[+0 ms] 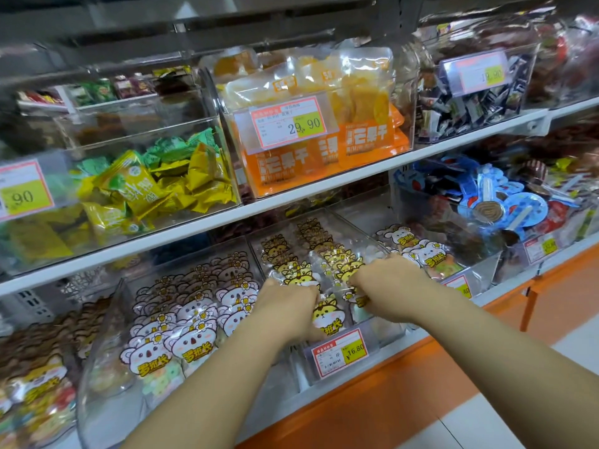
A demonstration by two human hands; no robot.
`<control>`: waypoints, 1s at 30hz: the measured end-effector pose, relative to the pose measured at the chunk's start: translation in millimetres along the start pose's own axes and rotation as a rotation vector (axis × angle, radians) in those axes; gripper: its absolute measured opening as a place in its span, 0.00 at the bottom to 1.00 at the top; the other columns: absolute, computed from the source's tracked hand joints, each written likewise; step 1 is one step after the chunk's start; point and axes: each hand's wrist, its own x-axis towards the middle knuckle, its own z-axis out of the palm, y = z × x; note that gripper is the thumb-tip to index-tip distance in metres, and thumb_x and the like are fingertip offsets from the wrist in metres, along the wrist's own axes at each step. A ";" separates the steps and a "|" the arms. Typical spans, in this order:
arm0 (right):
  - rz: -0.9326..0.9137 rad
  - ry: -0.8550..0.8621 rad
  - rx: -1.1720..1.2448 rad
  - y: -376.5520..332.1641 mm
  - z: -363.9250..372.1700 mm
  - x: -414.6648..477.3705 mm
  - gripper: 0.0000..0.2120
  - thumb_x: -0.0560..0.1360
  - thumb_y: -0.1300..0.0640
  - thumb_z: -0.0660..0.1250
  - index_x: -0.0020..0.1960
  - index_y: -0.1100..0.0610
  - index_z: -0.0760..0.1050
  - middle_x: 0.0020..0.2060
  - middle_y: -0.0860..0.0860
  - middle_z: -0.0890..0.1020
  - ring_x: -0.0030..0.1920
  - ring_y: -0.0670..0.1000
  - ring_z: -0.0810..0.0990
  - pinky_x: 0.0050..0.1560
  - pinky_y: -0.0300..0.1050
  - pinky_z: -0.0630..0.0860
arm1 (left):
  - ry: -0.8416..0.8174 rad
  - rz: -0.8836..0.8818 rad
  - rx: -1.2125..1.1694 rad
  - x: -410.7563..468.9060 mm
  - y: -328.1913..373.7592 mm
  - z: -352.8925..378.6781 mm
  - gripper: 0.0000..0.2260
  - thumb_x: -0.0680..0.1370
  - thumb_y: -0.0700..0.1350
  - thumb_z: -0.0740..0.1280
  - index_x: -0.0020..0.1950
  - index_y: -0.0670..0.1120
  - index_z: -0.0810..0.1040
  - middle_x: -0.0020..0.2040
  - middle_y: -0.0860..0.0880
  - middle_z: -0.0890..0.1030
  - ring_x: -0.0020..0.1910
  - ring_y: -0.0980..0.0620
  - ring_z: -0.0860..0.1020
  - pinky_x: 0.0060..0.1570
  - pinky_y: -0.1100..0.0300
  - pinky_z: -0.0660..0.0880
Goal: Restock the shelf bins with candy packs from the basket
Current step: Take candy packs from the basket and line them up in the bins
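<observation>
Left grip [288, 307] and right grip [387, 286], both with fingers curled onto the hamster-face candy packs [327, 314] standing in rows in the clear middle bin [387, 333] of the lowest shelf [486, 298], at the rows' near end. Koala-face packs [191, 332] stand just left; a price tag [338, 351] fronts the near wall.
</observation>
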 end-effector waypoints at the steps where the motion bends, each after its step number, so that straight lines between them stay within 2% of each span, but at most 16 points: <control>1: 0.009 -0.054 0.019 -0.6 -0.3 4.0 0.08 0.76 0.61 0.65 0.53 0.51 0.75 0.51 0.52 0.81 0.55 0.57 0.80 0.50 0.47 0.70 | -0.031 0.001 0.025 3.0 1.8 -3.7 0.21 0.74 0.62 0.70 0.58 0.50 0.74 0.43 0.53 0.77 0.42 0.47 0.73 0.64 0.47 0.67; 3: 0.031 -0.156 0.058 -0.8 -2.8 14.2 0.06 0.75 0.60 0.68 0.47 0.52 0.72 0.45 0.51 0.77 0.50 0.57 0.79 0.44 0.45 0.71 | -0.064 0.010 0.043 8.1 4.9 -7.6 0.19 0.74 0.60 0.72 0.56 0.48 0.75 0.41 0.52 0.76 0.42 0.46 0.74 0.63 0.47 0.69; 7: 0.015 -0.264 0.150 5.5 0.8 30.4 0.16 0.71 0.58 0.73 0.35 0.51 0.66 0.37 0.49 0.75 0.46 0.56 0.79 0.44 0.46 0.75 | -0.069 0.002 0.045 12.1 7.8 -6.5 0.17 0.76 0.57 0.72 0.56 0.46 0.78 0.44 0.50 0.76 0.48 0.44 0.77 0.65 0.46 0.67; 9: 0.009 -0.246 0.206 7.9 6.5 28.4 0.13 0.71 0.58 0.74 0.36 0.52 0.70 0.35 0.48 0.74 0.45 0.57 0.77 0.44 0.45 0.74 | -0.058 0.002 0.047 12.0 7.9 -2.8 0.17 0.76 0.58 0.71 0.54 0.46 0.77 0.43 0.50 0.76 0.47 0.45 0.76 0.67 0.45 0.65; 11: 0.024 -0.230 0.243 10.0 10.8 23.1 0.05 0.72 0.57 0.74 0.45 0.52 0.78 0.40 0.51 0.79 0.47 0.57 0.79 0.46 0.44 0.75 | -0.021 0.002 0.067 11.1 8.5 1.3 0.16 0.75 0.59 0.70 0.53 0.48 0.77 0.42 0.51 0.77 0.44 0.46 0.76 0.68 0.43 0.64; 12: 0.036 -0.239 0.254 10.6 13.0 21.5 0.05 0.73 0.56 0.73 0.43 0.53 0.77 0.39 0.51 0.78 0.47 0.57 0.79 0.46 0.44 0.75 | 0.004 -0.001 0.076 9.8 9.1 2.8 0.15 0.75 0.58 0.70 0.52 0.48 0.76 0.42 0.51 0.77 0.44 0.46 0.76 0.69 0.42 0.62; 14: 0.047 -0.270 0.243 9.9 12.3 20.9 0.11 0.73 0.56 0.73 0.36 0.53 0.72 0.35 0.50 0.76 0.44 0.56 0.78 0.44 0.44 0.74 | 0.053 -0.022 0.061 5.7 10.4 4.9 0.14 0.75 0.57 0.70 0.50 0.49 0.74 0.41 0.51 0.76 0.45 0.46 0.76 0.69 0.42 0.60; 16: 0.040 -0.316 0.208 8.3 5.1 24.5 0.11 0.73 0.55 0.72 0.37 0.54 0.72 0.38 0.52 0.77 0.44 0.56 0.78 0.43 0.44 0.74 | 0.090 -0.043 0.035 1.2 11.7 4.7 0.14 0.75 0.57 0.71 0.49 0.49 0.71 0.43 0.50 0.76 0.49 0.46 0.78 0.69 0.44 0.59; 18: 0.021 -0.394 0.192 7.6 -2.6 29.0 0.07 0.74 0.55 0.72 0.42 0.57 0.77 0.43 0.54 0.80 0.48 0.56 0.80 0.45 0.45 0.75 | 0.108 -0.060 0.020 -1.0 12.8 4.9 0.15 0.76 0.57 0.71 0.50 0.50 0.69 0.45 0.50 0.77 0.51 0.46 0.78 0.69 0.45 0.59; 20: 0.013 -0.441 0.213 9.3 -3.3 34.1 0.09 0.74 0.53 0.72 0.48 0.59 0.80 0.46 0.54 0.82 0.50 0.56 0.82 0.48 0.47 0.77 | 0.124 -0.075 0.025 -1.1 12.8 6.3 0.15 0.76 0.56 0.71 0.51 0.49 0.69 0.42 0.51 0.75 0.47 0.46 0.76 0.67 0.46 0.59; 22: 0.000 -0.460 0.229 10.3 0.4 32.8 0.08 0.74 0.53 0.71 0.45 0.57 0.78 0.43 0.53 0.80 0.47 0.56 0.80 0.50 0.49 0.78 | 0.131 -0.084 0.039 0.5 12.7 9.6 0.15 0.76 0.54 0.70 0.55 0.48 0.71 0.40 0.52 0.74 0.42 0.47 0.73 0.63 0.47 0.60; 24: -0.001 -0.464 0.243 10.1 5.9 26.4 0.08 0.78 0.52 0.66 0.49 0.57 0.77 0.45 0.54 0.78 0.47 0.56 0.77 0.50 0.48 0.76 | 0.136 -0.089 0.038 1.7 13.0 11.6 0.15 0.76 0.52 0.70 0.56 0.48 0.71 0.38 0.53 0.74 0.40 0.47 0.72 0.61 0.48 0.61; 27: 0.044 -0.461 0.365 8.9 14.0 10.0 0.19 0.83 0.46 0.56 0.62 0.60 0.74 0.58 0.57 0.78 0.55 0.57 0.75 0.52 0.46 0.71 | 0.142 -0.095 0.027 -1.6 13.6 10.0 0.16 0.76 0.53 0.71 0.58 0.48 0.70 0.39 0.53 0.74 0.42 0.47 0.74 0.61 0.48 0.60; 30: 0.111 -0.389 0.459 3.4 25.3 -5.3 0.29 0.79 0.32 0.47 0.60 0.54 0.71 0.63 0.57 0.76 0.65 0.59 0.71 0.63 0.53 0.66 | 0.108 -0.060 0.073 -7.6 12.6 6.9 0.21 0.77 0.59 0.70 0.60 0.47 0.69 0.46 0.51 0.80 0.50 0.46 0.79 0.65 0.47 0.60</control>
